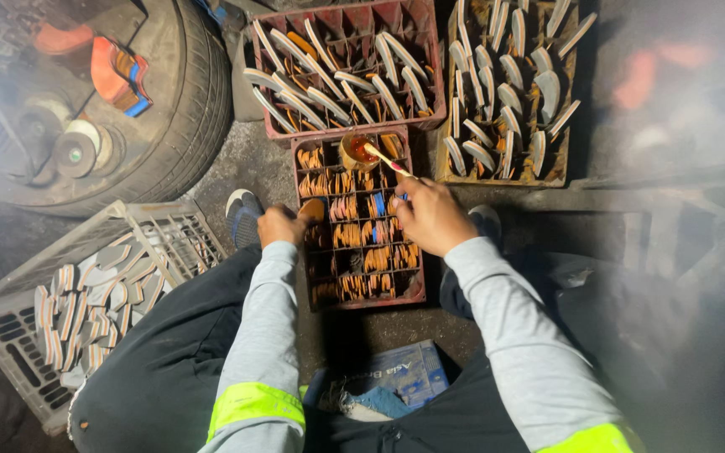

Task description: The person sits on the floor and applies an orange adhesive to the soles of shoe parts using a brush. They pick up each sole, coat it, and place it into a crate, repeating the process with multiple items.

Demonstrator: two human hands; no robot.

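A tyre [169, 109] lies at the floor's far left. A grey crate [10, 323] at the near left holds curved pads, as do two far crates [346, 122] [497, 172]. The central red crate [362, 294] holds orange-edged pieces and a small glue cup [358, 151] at its far edge. The right hand [431, 215] grips a stick [386, 158]; the left hand [281, 225] pinches an orange piece [312, 208].

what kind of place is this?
Likely a small brake or auto-parts workshop, floor level: a tyre, divided crates of curved shoe-like pieces, and a glue pot the right hand dips a brush into.
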